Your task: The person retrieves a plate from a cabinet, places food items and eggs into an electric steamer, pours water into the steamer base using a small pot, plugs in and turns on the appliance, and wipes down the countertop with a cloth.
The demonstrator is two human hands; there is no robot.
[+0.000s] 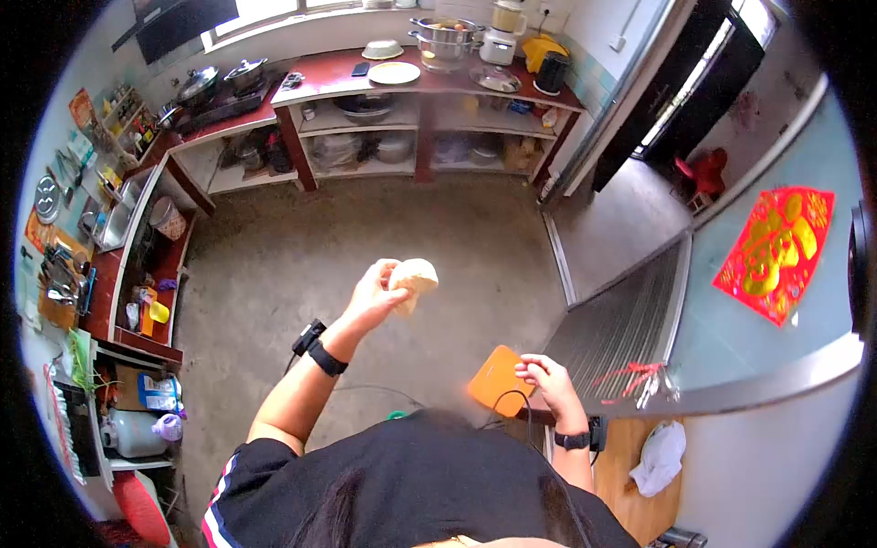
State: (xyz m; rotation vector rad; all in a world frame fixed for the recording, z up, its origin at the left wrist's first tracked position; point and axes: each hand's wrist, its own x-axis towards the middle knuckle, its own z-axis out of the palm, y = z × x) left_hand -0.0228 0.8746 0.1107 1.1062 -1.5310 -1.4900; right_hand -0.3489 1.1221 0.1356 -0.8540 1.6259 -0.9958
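Pale bun point(417, 276) in left fingers point(395, 295), orange board point(494, 380)

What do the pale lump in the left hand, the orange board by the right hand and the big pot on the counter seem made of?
Pale lump: matte, perhaps bread or dough, from its creamy, rounded look.
Orange board: probably smooth plastic, from its even colour and flat form.
Big pot: likely polished metal, given its silvery shine.
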